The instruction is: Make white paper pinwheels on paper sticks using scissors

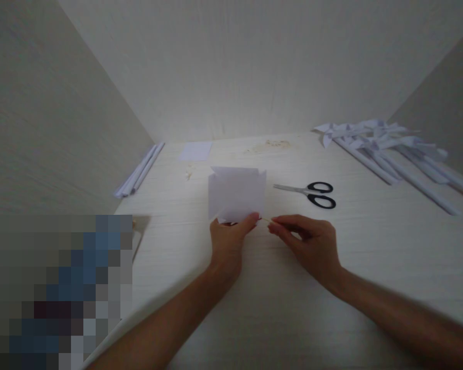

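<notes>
My left hand [231, 236] grips the lower edge of a white sheet of paper [237, 192], its thumb on the near right corner and the other fingers mostly hidden behind it. The paper is cut at its corners and stands tilted up above the table. In my right hand [308, 239], thumb and forefinger pinch a thin pale stick [266, 220], like a toothpick. The stick's far end points at the paper's lower right corner; whether it pierces the paper I cannot tell. Black-handled scissors [312, 192] lie to the right of the paper, blades toward it.
Rolled paper tubes [141, 172] lie at the left edge. Several paper pinwheels on rolled sticks [386, 149] are piled at the right. A small white paper square [195, 151] and scattered pale bits [275, 144] lie near the back wall. A blurred patch covers the lower left.
</notes>
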Demonstrator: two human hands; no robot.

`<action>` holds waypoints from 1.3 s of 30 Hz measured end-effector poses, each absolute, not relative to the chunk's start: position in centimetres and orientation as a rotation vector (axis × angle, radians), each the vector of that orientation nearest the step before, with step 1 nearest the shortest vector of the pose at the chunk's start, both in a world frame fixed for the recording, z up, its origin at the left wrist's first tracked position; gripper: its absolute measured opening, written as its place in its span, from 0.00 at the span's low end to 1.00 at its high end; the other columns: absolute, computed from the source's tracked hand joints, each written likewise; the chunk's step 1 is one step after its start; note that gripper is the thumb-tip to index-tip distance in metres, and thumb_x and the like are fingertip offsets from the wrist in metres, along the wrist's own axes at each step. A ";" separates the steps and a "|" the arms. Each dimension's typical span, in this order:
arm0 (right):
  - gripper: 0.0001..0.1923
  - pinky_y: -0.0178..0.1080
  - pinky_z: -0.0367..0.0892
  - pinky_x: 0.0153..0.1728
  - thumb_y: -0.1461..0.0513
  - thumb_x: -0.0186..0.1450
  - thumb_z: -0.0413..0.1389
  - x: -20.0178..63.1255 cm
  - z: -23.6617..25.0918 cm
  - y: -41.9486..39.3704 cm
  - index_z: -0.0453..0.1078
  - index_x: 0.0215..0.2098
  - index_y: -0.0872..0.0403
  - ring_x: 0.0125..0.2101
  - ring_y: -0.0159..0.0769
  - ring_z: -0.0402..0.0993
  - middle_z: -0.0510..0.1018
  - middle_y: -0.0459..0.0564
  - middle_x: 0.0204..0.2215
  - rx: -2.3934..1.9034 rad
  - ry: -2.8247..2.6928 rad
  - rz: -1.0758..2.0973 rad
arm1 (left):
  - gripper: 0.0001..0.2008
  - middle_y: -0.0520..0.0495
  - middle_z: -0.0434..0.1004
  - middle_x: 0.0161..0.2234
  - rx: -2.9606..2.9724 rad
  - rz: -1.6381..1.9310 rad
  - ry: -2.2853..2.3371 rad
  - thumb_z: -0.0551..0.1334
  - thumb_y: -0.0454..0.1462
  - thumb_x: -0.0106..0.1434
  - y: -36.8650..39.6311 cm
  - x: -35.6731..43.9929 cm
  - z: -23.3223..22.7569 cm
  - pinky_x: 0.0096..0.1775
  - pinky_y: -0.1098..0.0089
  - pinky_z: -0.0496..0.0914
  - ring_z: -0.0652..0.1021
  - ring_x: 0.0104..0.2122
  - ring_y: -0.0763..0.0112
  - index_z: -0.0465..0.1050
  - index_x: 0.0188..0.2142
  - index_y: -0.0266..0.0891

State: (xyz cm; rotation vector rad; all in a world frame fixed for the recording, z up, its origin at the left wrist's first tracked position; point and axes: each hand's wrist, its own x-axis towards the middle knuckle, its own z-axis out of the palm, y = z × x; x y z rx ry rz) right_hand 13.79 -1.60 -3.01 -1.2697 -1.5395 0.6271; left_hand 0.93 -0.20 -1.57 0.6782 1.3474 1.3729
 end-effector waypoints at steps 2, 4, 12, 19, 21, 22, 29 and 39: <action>0.03 0.32 0.73 0.24 0.64 0.53 0.59 13.8 -3.0 -1.6 0.74 0.27 0.55 0.22 0.33 0.76 0.79 0.47 0.23 -1.268 -1.543 0.623 | 0.12 0.49 0.74 0.25 0.701 1.368 1.338 0.68 0.35 0.38 -0.2 0.9 -1.6 0.29 0.72 0.69 0.73 0.25 0.73 0.72 0.26 0.33; 0.02 0.31 0.72 0.24 0.64 0.53 0.59 13.7 -3.0 -1.7 0.73 0.27 0.55 0.21 0.32 0.76 0.79 0.47 0.22 -1.272 -1.548 0.642 | 0.12 0.49 0.74 0.26 0.729 1.364 1.330 0.68 0.35 0.39 -0.2 0.8 -1.7 0.30 0.72 0.69 0.73 0.25 0.74 0.72 0.25 0.33; 0.09 0.32 0.72 0.25 0.62 0.56 0.56 13.6 -2.9 -1.8 0.64 0.35 0.55 0.26 0.35 0.77 0.79 0.49 0.23 -1.236 -1.531 0.955 | 0.09 0.51 0.74 0.24 0.718 1.335 1.347 0.68 0.34 0.40 -0.3 0.9 -1.6 0.29 0.73 0.69 0.73 0.23 0.75 0.72 0.22 0.34; 0.09 0.33 0.72 0.25 0.61 0.57 0.55 13.6 -2.7 -1.6 0.63 0.36 0.53 0.27 0.35 0.77 0.80 0.49 0.25 -1.232 -1.515 0.946 | 0.08 0.50 0.75 0.24 0.680 1.332 1.303 0.67 0.33 0.40 -0.4 0.7 -1.6 0.30 0.72 0.70 0.74 0.25 0.74 0.73 0.23 0.34; 0.09 0.33 0.72 0.24 0.60 0.58 0.55 13.6 -2.7 -1.6 0.63 0.36 0.53 0.27 0.36 0.77 0.80 0.49 0.25 -1.245 -1.525 0.920 | 0.07 0.51 0.75 0.23 0.683 1.332 1.310 0.67 0.33 0.40 -0.3 0.8 -1.5 0.29 0.73 0.70 0.74 0.24 0.74 0.73 0.23 0.34; 0.09 0.33 0.72 0.24 0.60 0.58 0.54 13.5 -2.7 -1.7 0.63 0.36 0.54 0.28 0.36 0.77 0.80 0.50 0.25 -1.246 -1.531 0.910 | 0.07 0.51 0.75 0.24 0.687 1.328 1.313 0.67 0.32 0.40 -0.3 0.8 -1.6 0.29 0.73 0.69 0.74 0.24 0.74 0.73 0.23 0.34; 0.11 0.31 0.72 0.25 0.60 0.59 0.54 13.6 -2.6 -1.8 0.63 0.40 0.54 0.28 0.34 0.77 0.80 0.49 0.26 -1.228 -1.566 0.914 | 0.09 0.49 0.76 0.26 0.745 1.345 1.294 0.66 0.34 0.41 -0.4 0.9 -1.9 0.30 0.73 0.69 0.74 0.26 0.73 0.74 0.26 0.34; 0.07 0.30 0.72 0.24 0.62 0.60 0.52 13.7 -3.0 -1.7 0.67 0.37 0.55 0.26 0.32 0.77 0.79 0.48 0.25 -1.169 -1.635 0.879 | 0.09 0.48 0.76 0.24 0.865 1.240 1.413 0.66 0.35 0.41 -1.0 1.4 -1.1 0.30 0.69 0.70 0.75 0.25 0.69 0.73 0.25 0.34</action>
